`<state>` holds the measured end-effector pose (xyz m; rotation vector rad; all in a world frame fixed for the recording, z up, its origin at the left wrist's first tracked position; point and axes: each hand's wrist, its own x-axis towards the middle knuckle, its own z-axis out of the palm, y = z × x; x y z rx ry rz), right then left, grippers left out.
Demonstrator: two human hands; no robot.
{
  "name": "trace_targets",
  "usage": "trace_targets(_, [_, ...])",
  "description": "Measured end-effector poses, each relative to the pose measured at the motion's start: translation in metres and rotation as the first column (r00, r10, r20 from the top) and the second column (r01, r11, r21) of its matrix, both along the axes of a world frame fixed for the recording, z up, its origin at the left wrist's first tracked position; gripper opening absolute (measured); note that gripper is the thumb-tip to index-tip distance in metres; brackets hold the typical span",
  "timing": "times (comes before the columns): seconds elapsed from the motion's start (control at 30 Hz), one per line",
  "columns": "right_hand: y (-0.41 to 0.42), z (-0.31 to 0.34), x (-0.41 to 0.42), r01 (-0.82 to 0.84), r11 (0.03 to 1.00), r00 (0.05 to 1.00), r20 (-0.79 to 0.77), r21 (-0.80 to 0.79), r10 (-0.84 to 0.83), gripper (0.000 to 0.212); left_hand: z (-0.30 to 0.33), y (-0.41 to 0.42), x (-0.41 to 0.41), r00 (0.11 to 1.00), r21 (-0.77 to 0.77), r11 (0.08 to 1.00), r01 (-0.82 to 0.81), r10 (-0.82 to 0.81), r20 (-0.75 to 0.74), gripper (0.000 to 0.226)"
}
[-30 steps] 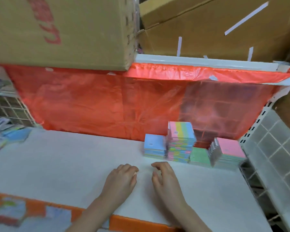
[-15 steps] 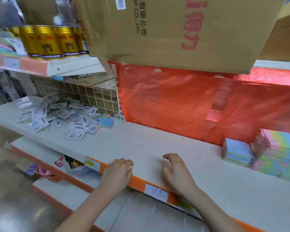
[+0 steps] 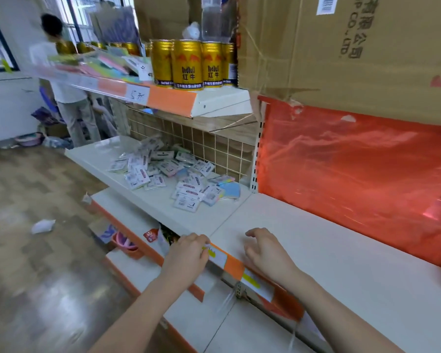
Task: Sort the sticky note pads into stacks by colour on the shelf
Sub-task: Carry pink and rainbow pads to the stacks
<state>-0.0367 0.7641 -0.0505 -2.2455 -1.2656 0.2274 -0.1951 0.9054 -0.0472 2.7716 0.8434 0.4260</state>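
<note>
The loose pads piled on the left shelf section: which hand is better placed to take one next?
Probably the left hand: it is on the pile's side. The right hand would need to cross over. Both hold nothing.
</note>
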Motion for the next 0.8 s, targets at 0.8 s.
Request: trace_targets(0.8, [0.239, -0.019, 0.075, -0.026, 0.943, 0.920, 0.362, -0.332, 0.153, 0.070, -0.020, 0.197, 0.106, 0.949, 0.163, 0.981, 0.102, -0.046, -0.313, 0.065])
